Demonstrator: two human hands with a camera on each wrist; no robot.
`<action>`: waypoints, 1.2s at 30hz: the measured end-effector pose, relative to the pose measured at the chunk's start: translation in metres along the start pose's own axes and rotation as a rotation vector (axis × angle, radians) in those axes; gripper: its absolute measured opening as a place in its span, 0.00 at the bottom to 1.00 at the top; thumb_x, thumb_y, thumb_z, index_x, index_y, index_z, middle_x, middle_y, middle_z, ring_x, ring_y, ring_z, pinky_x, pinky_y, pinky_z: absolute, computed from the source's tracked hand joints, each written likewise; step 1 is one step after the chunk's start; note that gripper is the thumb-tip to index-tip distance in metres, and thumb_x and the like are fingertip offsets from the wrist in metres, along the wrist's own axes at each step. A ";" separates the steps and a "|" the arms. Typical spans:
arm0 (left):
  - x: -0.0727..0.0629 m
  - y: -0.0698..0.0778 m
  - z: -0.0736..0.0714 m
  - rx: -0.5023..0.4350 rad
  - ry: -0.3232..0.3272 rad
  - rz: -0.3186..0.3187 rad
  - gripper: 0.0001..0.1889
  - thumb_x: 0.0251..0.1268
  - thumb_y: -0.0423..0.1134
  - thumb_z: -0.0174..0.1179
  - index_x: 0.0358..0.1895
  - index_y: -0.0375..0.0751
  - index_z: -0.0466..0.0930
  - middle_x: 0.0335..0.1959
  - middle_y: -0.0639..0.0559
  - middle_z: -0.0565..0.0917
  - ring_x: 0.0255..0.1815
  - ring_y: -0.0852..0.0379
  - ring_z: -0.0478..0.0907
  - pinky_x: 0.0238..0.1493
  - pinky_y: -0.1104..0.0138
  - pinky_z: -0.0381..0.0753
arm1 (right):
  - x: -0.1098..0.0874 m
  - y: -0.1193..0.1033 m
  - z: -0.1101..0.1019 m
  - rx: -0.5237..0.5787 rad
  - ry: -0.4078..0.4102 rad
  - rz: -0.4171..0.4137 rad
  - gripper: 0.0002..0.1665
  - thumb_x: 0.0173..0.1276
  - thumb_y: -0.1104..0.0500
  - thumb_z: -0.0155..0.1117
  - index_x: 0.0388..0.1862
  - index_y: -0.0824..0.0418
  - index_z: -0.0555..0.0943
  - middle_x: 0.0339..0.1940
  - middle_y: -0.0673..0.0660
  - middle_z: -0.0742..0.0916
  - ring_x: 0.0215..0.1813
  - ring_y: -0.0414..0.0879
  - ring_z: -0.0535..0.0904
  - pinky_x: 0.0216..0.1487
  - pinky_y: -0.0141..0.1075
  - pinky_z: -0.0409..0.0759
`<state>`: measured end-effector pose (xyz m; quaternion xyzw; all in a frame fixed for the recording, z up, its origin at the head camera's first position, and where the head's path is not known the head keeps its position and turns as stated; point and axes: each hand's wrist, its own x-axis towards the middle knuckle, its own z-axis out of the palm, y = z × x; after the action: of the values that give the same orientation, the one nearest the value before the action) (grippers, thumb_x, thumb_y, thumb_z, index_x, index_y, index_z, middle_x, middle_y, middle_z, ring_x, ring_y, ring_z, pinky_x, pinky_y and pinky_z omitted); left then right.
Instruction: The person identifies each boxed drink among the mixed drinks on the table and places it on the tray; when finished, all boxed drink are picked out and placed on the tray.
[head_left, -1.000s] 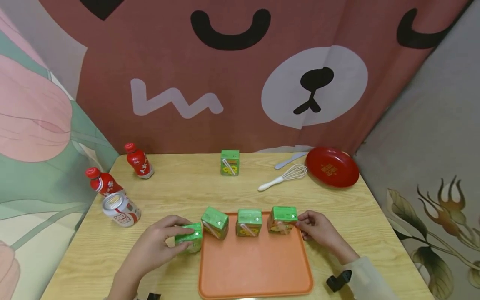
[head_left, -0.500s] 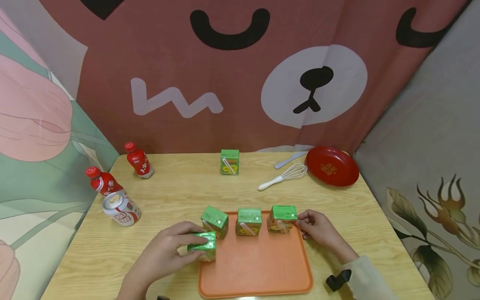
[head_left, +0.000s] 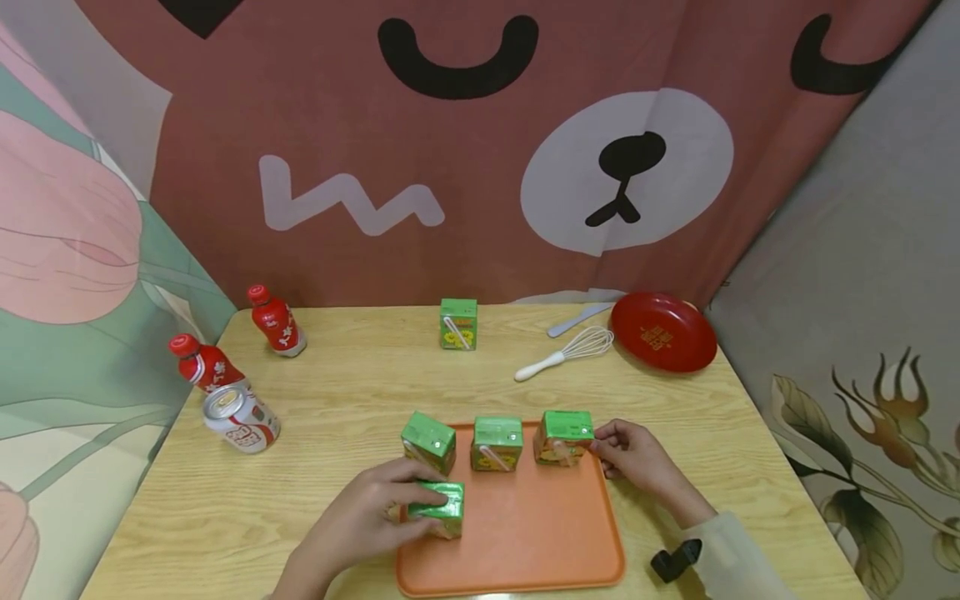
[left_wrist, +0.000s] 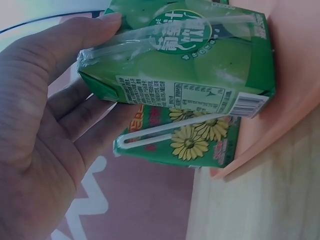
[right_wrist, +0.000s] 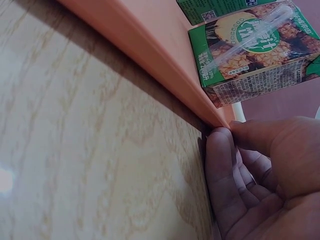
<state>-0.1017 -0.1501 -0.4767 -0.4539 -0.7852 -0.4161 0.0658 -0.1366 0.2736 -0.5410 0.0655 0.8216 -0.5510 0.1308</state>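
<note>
My left hand (head_left: 360,521) grips a green juice box (head_left: 450,512) by its sides, over the left part of the orange tray (head_left: 540,542). In the left wrist view this box (left_wrist: 210,60) shows green fruit, a barcode and a wrapped straw, with its base at the tray surface. My right hand (head_left: 637,460) pinches the tray's right rim (right_wrist: 200,102) between thumb and finger. Along the tray's far side stand a turned juice box (head_left: 429,437), a middle one (head_left: 497,442) and a pineapple one (right_wrist: 260,45) near the right hand.
Another juice box (head_left: 459,323) stands at the table's back. Right of it lie a whisk (head_left: 566,354), a grey knife (head_left: 577,320) and a red plate (head_left: 663,333). Two red bottles (head_left: 277,323) and a silver can (head_left: 243,421) are at the left.
My left hand has carried its juice box rightward and toward me, from beside the tray's left edge to over the tray. The right hand keeps its hold on the rim.
</note>
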 end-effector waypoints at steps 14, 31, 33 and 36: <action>0.004 0.006 0.001 -0.013 -0.021 -0.002 0.14 0.56 0.38 0.78 0.46 0.52 0.90 0.52 0.59 0.83 0.49 0.62 0.81 0.47 0.71 0.79 | -0.002 -0.003 -0.003 0.028 -0.005 -0.038 0.12 0.75 0.65 0.63 0.51 0.72 0.76 0.34 0.61 0.83 0.32 0.50 0.80 0.30 0.40 0.84; 0.097 -0.055 -0.088 -0.139 0.027 -0.226 0.12 0.74 0.37 0.63 0.56 0.46 0.86 0.53 0.52 0.84 0.55 0.54 0.80 0.57 0.54 0.78 | -0.001 0.002 -0.002 0.035 -0.016 -0.042 0.12 0.76 0.63 0.63 0.50 0.72 0.77 0.33 0.61 0.83 0.32 0.49 0.80 0.30 0.39 0.84; 0.108 -0.073 -0.095 -0.147 -0.064 -0.333 0.16 0.76 0.43 0.61 0.62 0.45 0.82 0.57 0.52 0.82 0.58 0.53 0.78 0.59 0.52 0.76 | -0.001 0.003 -0.002 0.034 -0.016 -0.037 0.13 0.76 0.62 0.64 0.50 0.71 0.77 0.33 0.61 0.83 0.32 0.49 0.80 0.30 0.39 0.84; 0.121 -0.097 -0.098 -0.153 -0.184 -0.452 0.22 0.77 0.49 0.59 0.67 0.44 0.77 0.62 0.50 0.79 0.61 0.50 0.74 0.62 0.49 0.73 | -0.001 0.002 0.000 0.029 -0.019 -0.040 0.13 0.75 0.62 0.64 0.50 0.72 0.77 0.33 0.60 0.83 0.32 0.50 0.80 0.30 0.39 0.84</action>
<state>-0.2732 -0.1636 -0.4132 -0.3066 -0.8355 -0.4355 -0.1353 -0.1348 0.2748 -0.5424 0.0459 0.8135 -0.5658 0.1266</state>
